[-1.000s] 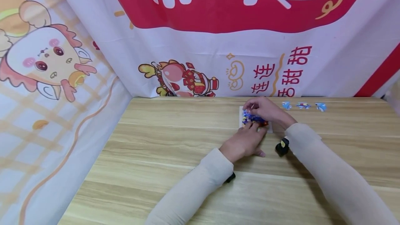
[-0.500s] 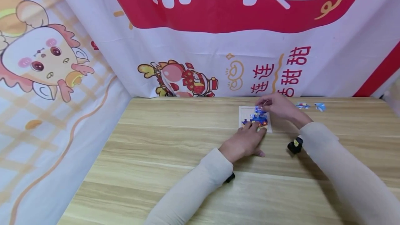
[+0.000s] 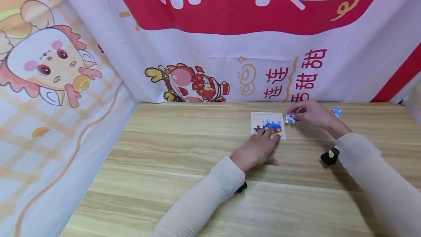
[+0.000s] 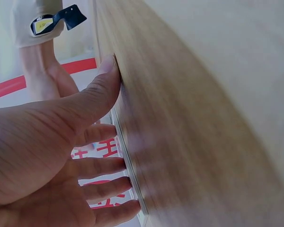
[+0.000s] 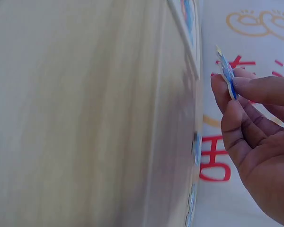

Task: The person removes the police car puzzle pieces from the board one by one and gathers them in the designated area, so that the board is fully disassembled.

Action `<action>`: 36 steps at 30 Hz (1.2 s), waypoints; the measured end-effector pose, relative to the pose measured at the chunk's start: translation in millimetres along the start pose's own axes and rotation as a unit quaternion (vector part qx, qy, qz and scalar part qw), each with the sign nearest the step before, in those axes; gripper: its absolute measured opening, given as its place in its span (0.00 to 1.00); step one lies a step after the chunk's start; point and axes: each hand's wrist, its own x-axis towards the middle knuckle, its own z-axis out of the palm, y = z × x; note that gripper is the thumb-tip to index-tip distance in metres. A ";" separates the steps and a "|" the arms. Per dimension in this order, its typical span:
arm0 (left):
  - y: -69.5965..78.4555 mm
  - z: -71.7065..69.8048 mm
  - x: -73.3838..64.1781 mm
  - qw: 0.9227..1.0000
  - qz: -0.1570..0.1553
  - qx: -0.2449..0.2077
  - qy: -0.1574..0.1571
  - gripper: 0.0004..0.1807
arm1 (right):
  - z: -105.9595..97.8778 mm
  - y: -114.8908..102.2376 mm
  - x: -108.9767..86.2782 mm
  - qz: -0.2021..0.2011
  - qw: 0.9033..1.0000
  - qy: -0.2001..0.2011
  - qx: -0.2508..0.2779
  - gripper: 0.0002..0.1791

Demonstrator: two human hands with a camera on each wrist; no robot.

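A white cloth backdrop [image 3: 184, 46] with red shapes and lettering stands behind the pale wood-grain table [image 3: 164, 138], and a cartoon-printed cloth [image 3: 65, 127] hangs along the left side; two light sleeves, the right sleeve [image 3: 371, 178] and the left sleeve [image 3: 200, 198], reach in from the near side; the left hand [image 3: 258, 151] rests at the near edge of the puzzle board [image 3: 258, 118], its fingers extended and its thumb spread apart, gripping nothing; the right hand [image 3: 312, 114], to the right of the board, pinches a puzzle piece between thumb and fingers; the board lies flat near the table's far edge, a blue locomotive picture [image 3: 272, 125] partly filled in on it, pale bare ground above; a black device [image 3: 330, 156] shows at the right wrist; two loose pieces [image 5: 191, 208] lie on the table, seen almost edge-on in the right wrist view; the pinched puzzle piece [image 3: 291, 118] is raised above the table, just beside the board's right edge
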 end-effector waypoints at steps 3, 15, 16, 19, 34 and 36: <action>0.1 -0.2 -0.2 1.000 -0.001 -0.002 0.000 0.48 | -3.4 7.5 -3.6 0.001 1.000 0.001 -0.002 0.16; 0.0 1.7 1.0 1.000 -0.004 -0.004 0.002 0.49 | -10.5 26.1 -9.1 0.007 0.999 0.010 -0.030 0.13; 0.1 1.8 1.1 1.000 -0.004 -0.003 0.002 0.49 | -10.6 26.7 -9.1 0.009 0.999 0.010 -0.030 0.13; 0.4 1.7 0.6 1.000 -0.004 -0.002 0.003 0.48 | -10.5 28.7 -8.9 0.016 0.999 0.009 -0.034 0.13; -0.2 1.0 0.2 1.000 -0.004 -0.008 0.001 0.48 | -9.5 33.1 -10.7 0.033 0.998 0.021 -0.042 0.13; -0.4 1.1 0.5 1.000 -0.003 -0.009 0.001 0.49 | -9.0 33.2 -10.9 0.032 0.998 0.023 -0.043 0.13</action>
